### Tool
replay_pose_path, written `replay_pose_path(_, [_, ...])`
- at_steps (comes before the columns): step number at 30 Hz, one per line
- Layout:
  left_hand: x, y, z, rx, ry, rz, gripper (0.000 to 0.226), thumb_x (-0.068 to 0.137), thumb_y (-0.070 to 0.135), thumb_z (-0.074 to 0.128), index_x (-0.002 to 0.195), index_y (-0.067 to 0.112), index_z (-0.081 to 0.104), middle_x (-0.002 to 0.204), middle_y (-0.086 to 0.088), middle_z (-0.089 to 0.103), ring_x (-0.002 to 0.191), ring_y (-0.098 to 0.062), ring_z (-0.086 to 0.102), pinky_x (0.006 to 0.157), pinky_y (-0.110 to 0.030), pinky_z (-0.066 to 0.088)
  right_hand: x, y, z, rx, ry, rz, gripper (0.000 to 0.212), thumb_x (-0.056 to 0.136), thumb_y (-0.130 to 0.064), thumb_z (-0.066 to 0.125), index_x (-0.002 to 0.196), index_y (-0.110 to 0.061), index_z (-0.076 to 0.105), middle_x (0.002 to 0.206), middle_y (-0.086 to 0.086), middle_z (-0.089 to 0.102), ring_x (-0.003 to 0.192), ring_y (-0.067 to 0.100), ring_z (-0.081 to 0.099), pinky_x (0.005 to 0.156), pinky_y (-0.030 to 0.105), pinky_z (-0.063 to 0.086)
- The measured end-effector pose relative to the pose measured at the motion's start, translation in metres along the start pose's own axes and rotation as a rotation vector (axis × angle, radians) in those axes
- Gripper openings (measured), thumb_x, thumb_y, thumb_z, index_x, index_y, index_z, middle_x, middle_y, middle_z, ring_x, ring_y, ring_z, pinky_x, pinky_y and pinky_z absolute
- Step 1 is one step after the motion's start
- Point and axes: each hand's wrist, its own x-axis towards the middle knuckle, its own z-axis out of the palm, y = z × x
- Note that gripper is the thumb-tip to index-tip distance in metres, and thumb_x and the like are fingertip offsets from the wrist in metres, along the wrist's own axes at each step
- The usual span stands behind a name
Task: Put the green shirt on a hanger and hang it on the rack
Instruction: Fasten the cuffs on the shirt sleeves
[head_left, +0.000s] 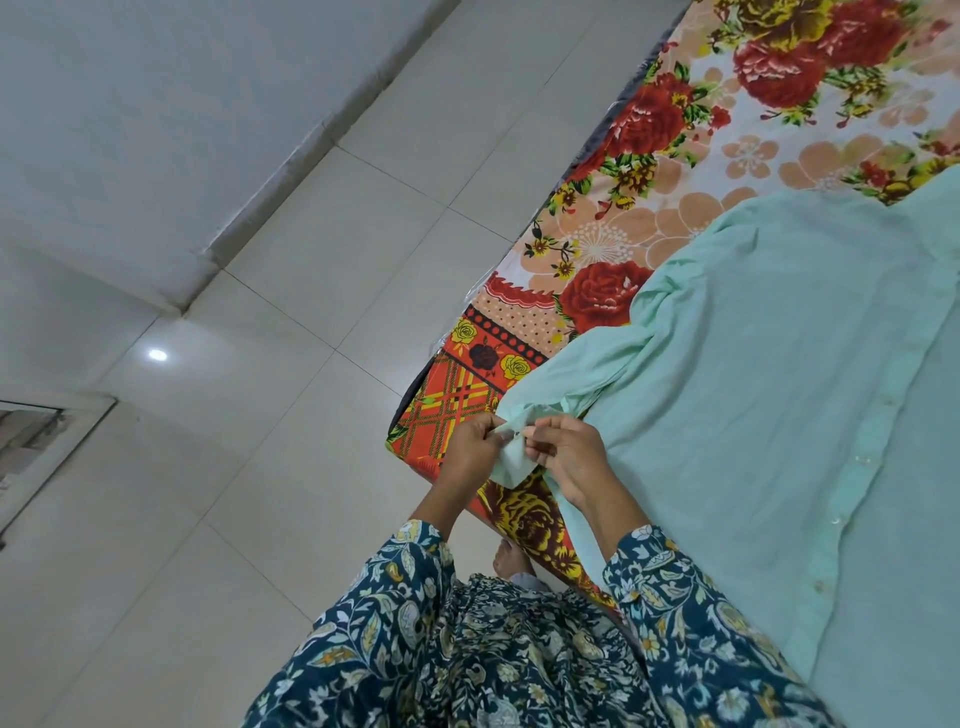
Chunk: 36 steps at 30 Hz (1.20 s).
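While shirt (753, 389) is lying flat on bed (675, 171), pinching cuff (511, 452) w/ both hands (470, 447) (569, 457), prob. fastening its button.

The shirt (779, 389) runs off the right and bottom edges; its cuff (511, 452) is partly covered by the fingers (540, 428). The bed (701, 156) is cut off top and right
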Motion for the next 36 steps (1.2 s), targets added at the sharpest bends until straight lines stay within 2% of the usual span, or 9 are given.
replay_pose_path(5, [0.006, 0.004, -0.004, 0.545, -0.028, 0.185, 0.009, 0.092, 0.011, 0.048, 0.084, 0.009, 0.051, 0.085, -0.005, 0.053, 0.079, -0.021, 0.047, 0.055, -0.027, 0.031, -0.004, 0.011, 0.0, 0.077, 0.023, 0.061, 0.018, 0.082, 0.013, 0.054, 0.078, -0.004, 0.053, 0.07, 0.01, 0.053, 0.062, 0.017, 0.052, 0.054, 0.021, 0.051])
replay_pose_path(7, [0.005, 0.001, -0.004, 0.678, -0.014, 0.204, 0.007, 0.09, 0.014, 0.055, 0.094, 0.008, 0.052, 0.099, -0.009, 0.052, 0.093, -0.025, 0.047, 0.067, -0.031, 0.036, -0.004, 0.013, -0.002, -0.035, 0.07, 0.051, 0.017, 0.083, 0.011, 0.055, 0.079, -0.006, 0.054, 0.074, 0.009, 0.056, 0.066, 0.016, 0.053, 0.06, 0.024, 0.049])
replay_pose_path(9, [0.004, -0.003, -0.003, 0.768, 0.047, 0.221, 0.026, 0.088, 0.018, 0.058, 0.111, 0.007, 0.052, 0.118, -0.009, 0.049, 0.112, -0.026, 0.042, 0.087, -0.034, 0.037, -0.007, 0.011, -0.009, -0.099, 0.126, 0.03, 0.02, 0.085, 0.011, 0.052, 0.077, -0.008, 0.054, 0.076, 0.008, 0.055, 0.069, 0.016, 0.053, 0.063, 0.025, 0.048])
replay_pose_path(11, [-0.001, 0.001, -0.001, 0.771, 0.118, 0.251, 0.026, 0.09, 0.016, 0.055, 0.114, 0.007, 0.053, 0.124, -0.009, 0.049, 0.118, -0.027, 0.041, 0.094, -0.035, 0.036, -0.012, 0.006, -0.019, -0.113, 0.168, 0.011, 0.022, 0.086, 0.011, 0.048, 0.076, -0.009, 0.053, 0.076, 0.007, 0.054, 0.068, 0.016, 0.053, 0.063, 0.026, 0.047])
replay_pose_path(15, [-0.015, 0.023, 0.028, 0.63, 0.02, 0.308, 0.016, 0.09, 0.007, 0.046, 0.093, 0.003, 0.061, 0.102, -0.012, 0.063, 0.097, -0.029, 0.058, 0.079, -0.037, 0.046, -0.036, -0.005, -0.058, -0.073, 0.262, -0.056, 0.022, 0.086, 0.007, 0.048, 0.075, -0.01, 0.054, 0.075, 0.008, 0.057, 0.067, 0.017, 0.055, 0.064, 0.028, 0.047])
replay_pose_path(19, [-0.035, 0.044, 0.078, 0.494, -0.179, 0.296, 0.015, 0.087, 0.002, 0.046, 0.091, 0.008, 0.06, 0.094, -0.01, 0.068, 0.085, -0.026, 0.061, 0.073, -0.034, 0.049, -0.067, -0.016, -0.113, 0.006, 0.366, -0.11, 0.019, 0.088, 0.006, 0.046, 0.08, -0.009, 0.055, 0.074, 0.008, 0.059, 0.065, 0.016, 0.055, 0.061, 0.027, 0.046])
replay_pose_path(23, [-0.058, 0.065, 0.155, 0.474, -0.345, 0.358, 0.016, 0.089, 0.001, 0.044, 0.096, 0.001, 0.059, 0.086, -0.011, 0.065, 0.074, -0.019, 0.059, 0.051, -0.005, 0.041, -0.102, -0.021, -0.185, 0.091, 0.461, -0.159, 0.018, 0.087, 0.004, 0.046, 0.081, -0.01, 0.056, 0.075, 0.007, 0.061, 0.067, 0.017, 0.057, 0.059, 0.025, 0.046])
replay_pose_path(29, [-0.105, 0.074, 0.285, 0.541, -0.507, 0.429, 0.015, 0.091, 0.001, 0.045, 0.091, 0.008, 0.058, 0.079, -0.002, 0.062, 0.062, -0.005, 0.057, 0.045, -0.003, 0.038, -0.156, -0.009, -0.316, 0.219, 0.591, -0.183, 0.023, 0.087, 0.005, 0.044, 0.075, -0.011, 0.054, 0.071, 0.008, 0.058, 0.064, 0.018, 0.055, 0.058, 0.026, 0.043])
replay_pose_path(36, [-0.178, 0.045, 0.433, 0.66, -0.682, 0.41, 0.015, 0.091, 0.004, 0.043, 0.089, 0.011, 0.056, 0.083, -0.006, 0.063, 0.07, -0.016, 0.058, 0.049, -0.002, 0.04, -0.209, 0.029, -0.465, 0.186, 0.796, -0.085, 0.023, 0.085, 0.004, 0.044, 0.07, -0.011, 0.052, 0.07, 0.009, 0.057, 0.063, 0.021, 0.055, 0.056, 0.029, 0.043])
